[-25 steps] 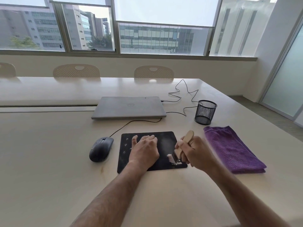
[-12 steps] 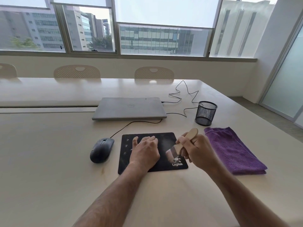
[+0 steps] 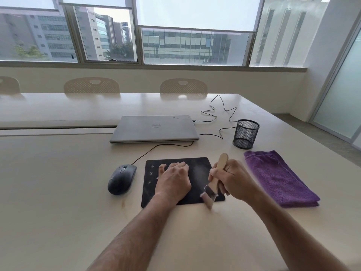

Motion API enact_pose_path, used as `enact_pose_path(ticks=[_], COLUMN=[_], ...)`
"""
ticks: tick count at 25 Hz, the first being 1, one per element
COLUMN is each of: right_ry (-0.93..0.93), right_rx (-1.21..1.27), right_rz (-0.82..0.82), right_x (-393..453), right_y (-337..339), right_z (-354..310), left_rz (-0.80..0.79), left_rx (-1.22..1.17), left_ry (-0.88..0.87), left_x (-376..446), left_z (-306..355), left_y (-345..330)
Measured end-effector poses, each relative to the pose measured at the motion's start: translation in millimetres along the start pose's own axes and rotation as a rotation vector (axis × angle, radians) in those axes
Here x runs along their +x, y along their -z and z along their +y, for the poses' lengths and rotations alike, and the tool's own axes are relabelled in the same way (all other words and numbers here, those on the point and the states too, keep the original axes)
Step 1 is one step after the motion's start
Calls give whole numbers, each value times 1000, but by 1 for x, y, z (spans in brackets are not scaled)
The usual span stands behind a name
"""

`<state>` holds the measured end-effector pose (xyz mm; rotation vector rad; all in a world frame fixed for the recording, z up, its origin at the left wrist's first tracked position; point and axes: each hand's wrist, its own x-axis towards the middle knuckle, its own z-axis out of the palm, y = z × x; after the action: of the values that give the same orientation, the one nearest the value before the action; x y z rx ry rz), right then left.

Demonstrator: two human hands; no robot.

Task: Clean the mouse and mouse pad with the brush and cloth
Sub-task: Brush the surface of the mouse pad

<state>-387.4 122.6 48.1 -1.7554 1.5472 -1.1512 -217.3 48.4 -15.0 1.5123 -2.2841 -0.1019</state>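
Observation:
A black mouse pad (image 3: 199, 167) lies flat on the table in front of me. My left hand (image 3: 172, 180) presses down on its middle, palm flat, fingers spread toward the far edge. My right hand (image 3: 233, 179) grips a wooden-handled brush (image 3: 217, 175), whose blurred bristles hang over the pad's near right corner, covering most of the printed logo. A dark wired mouse (image 3: 121, 178) rests on the table just left of the pad. A folded purple cloth (image 3: 277, 178) lies to the right of my right hand.
A shut silver laptop (image 3: 154, 129) sits behind the pad, with a black cable looping right. A black mesh pen cup (image 3: 245, 136) stands beyond the cloth. The table's right edge runs diagonally past the cloth. Chairs line the far side.
The brush has swept from the pad's right middle toward me, down to its near right corner and edge. My left hand has stayed pressed on the pad.

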Motion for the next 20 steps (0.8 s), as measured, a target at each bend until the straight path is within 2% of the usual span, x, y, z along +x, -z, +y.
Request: enact_pose_path(ticks=[3,7,8,11,12,15,20], right_ry=[-7,-63,-64,-55,-57,-35,-33], right_rx=[40,27,35,29,-5,-161,-220], right_rz=[111,-35,10,289,320,281,201], right_x=[3,2,6,26,33,54,76], right_y=[-1,-1,2,7,6,-2,-13], right_z=[3,1,-1,9,14,25,19], left_rz=[8,9,11,24,30,52,91], left_rx=[6,16,17,24,32,70,133], left_ry=[-2,-4,-7,-15,-14,-5,-26], left_x=[0,2,2,5,7,11,10], left_z=[0,0,0,0,0,2,5], left_y=[1,3,3,4,4,6,2])
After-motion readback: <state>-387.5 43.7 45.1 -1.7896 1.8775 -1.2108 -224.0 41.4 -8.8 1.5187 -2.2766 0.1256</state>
